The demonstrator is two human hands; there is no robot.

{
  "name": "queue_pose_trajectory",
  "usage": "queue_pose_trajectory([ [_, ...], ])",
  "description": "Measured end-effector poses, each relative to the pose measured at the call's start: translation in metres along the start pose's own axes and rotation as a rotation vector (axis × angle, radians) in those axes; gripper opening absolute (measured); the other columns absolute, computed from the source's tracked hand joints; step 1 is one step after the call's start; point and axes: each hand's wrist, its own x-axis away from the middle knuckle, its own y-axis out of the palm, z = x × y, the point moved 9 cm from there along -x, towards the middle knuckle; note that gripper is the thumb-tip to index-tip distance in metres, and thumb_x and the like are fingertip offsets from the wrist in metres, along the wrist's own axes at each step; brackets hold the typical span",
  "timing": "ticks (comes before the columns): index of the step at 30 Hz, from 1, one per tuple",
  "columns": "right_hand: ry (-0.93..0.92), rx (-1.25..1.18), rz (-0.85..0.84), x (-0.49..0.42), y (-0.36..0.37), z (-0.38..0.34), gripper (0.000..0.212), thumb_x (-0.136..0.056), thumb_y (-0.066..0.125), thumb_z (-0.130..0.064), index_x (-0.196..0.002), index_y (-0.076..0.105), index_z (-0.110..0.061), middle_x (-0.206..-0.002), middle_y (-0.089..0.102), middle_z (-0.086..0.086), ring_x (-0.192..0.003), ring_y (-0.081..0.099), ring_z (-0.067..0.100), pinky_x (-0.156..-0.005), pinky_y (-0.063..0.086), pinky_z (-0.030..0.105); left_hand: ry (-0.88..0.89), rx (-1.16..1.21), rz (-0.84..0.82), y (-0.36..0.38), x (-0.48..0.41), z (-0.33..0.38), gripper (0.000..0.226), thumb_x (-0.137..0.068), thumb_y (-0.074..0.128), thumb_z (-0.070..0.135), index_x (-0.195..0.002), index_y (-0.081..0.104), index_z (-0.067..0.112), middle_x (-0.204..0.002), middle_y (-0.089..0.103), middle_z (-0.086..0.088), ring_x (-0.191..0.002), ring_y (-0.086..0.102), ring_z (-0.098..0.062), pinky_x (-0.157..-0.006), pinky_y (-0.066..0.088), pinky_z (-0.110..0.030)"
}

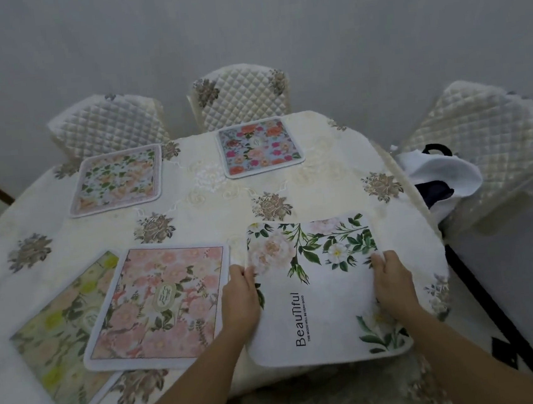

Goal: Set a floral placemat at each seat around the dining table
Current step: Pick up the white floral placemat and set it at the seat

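Near left: yellow-green placemat (62, 338) with the pink placemat (161, 305) lapped over its right side; neither looks seated yet. Left grip (240, 298) is clamped on the left edge of the white placemat (321, 294), and right grip (395, 282) is clamped on its right edge. The mat lies flat at the near right of the counter (406, 230), its near edge apparently at or past the rim. Suggest: keep both edges taut, push it farther in, square it to the counter edge, leave a gap from pink, and release both sides together.

White "Beautiful" mat (321, 294) at 5 o'clock — pink mat (161, 305) at 7 overlaps yellow-green mat (60, 348) at 8; peach-green mat (116, 179) at 11, blue-orange mat (259, 146) at 12.
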Motion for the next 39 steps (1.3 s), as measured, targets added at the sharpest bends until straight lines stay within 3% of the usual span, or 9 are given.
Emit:
queue_pose_trajectory([
  [11, -0.077, 0.048, -0.193, -0.085, 0.038, 0.019, 0.033, -0.104, 0.032, -0.040, -0.092, 0.044, -0.012, -0.078, 0.057, 0.013, -0.071, 0.054, 0.033, -0.061, 0.042, 0.040, -0.250, -0.034, 0.156, 0.039, 0.003, -0.011, 0.031, -0.105, 0.033, 0.036, -0.093, 0.044, 0.010, -0.073, 0.056, -0.006, -0.061, 0.052, -0.022, -0.051, 0.034, -0.033],
  [16, -0.081, 0.035, -0.234, -0.098, 0.053, 0.015, 0.032, -0.104, 0.033, -0.036, -0.091, 0.043, -0.009, -0.073, 0.052, 0.006, -0.068, 0.050, 0.030, -0.057, 0.034, 0.037, -0.282, -0.038, 0.170, 0.043, -0.009, -0.022, 0.031, -0.105, 0.032, 0.038, -0.095, 0.045, 0.011, -0.077, 0.060, -0.008, -0.067, 0.059, -0.026, -0.052, 0.038, -0.034],
  [20, -0.062, 0.034, -0.247, -0.105, 0.066, 0.021, 0.031, -0.105, 0.033, -0.034, -0.091, 0.042, -0.008, -0.071, 0.050, 0.005, -0.065, 0.047, 0.026, -0.053, 0.029, 0.036, -0.305, -0.036, 0.142, 0.051, -0.026, -0.035, 0.031, -0.105, 0.035, 0.035, -0.094, 0.047, 0.008, -0.073, 0.054, -0.002, -0.064, 0.052, -0.021, -0.053, 0.033, -0.032],
  [23, -0.005, 0.058, -0.272, -0.114, 0.076, 0.035, 0.030, -0.105, 0.034, -0.033, -0.093, 0.045, -0.008, -0.079, 0.055, 0.010, -0.072, 0.052, 0.029, -0.061, 0.038, 0.037, -0.339, -0.031, 0.113, 0.063, -0.032, -0.048, 0.031, -0.104, 0.039, 0.033, -0.093, 0.050, 0.005, -0.075, 0.054, -0.003, -0.067, 0.050, -0.020, -0.057, 0.036, -0.034],
  [26, 0.064, 0.101, -0.315, -0.117, 0.086, 0.048, 0.031, -0.105, 0.034, -0.029, -0.098, 0.051, -0.003, -0.088, 0.055, 0.013, -0.081, 0.052, 0.028, -0.068, 0.035, 0.034, -0.398, 0.042, 0.117, 0.066, -0.030, -0.064, 0.027, -0.103, 0.045, 0.029, -0.093, 0.056, 0.007, -0.080, 0.058, -0.003, -0.074, 0.054, -0.021, -0.066, 0.041, -0.035],
  [33, 0.056, 0.153, -0.327, -0.117, 0.087, 0.052, 0.030, -0.104, 0.036, -0.026, -0.099, 0.054, -0.002, -0.090, 0.057, 0.013, -0.083, 0.051, 0.028, -0.069, 0.033, 0.034, -0.473, 0.154, 0.107, 0.065, -0.028, -0.074, 0.024, -0.101, 0.050, 0.026, -0.093, 0.062, 0.007, -0.085, 0.063, -0.004, -0.078, 0.057, -0.020, -0.067, 0.039, -0.031],
  [39, 0.077, 0.167, -0.330, -0.114, 0.086, 0.054, 0.031, -0.104, 0.038, -0.025, -0.107, 0.057, 0.000, -0.101, 0.062, 0.019, -0.084, 0.050, 0.026, -0.072, 0.035, 0.033, -0.469, 0.158, 0.139, 0.061, -0.021, -0.074, 0.020, -0.100, 0.054, 0.025, -0.092, 0.066, 0.011, -0.080, 0.063, 0.001, -0.070, 0.055, -0.011, -0.057, 0.038, -0.024],
])
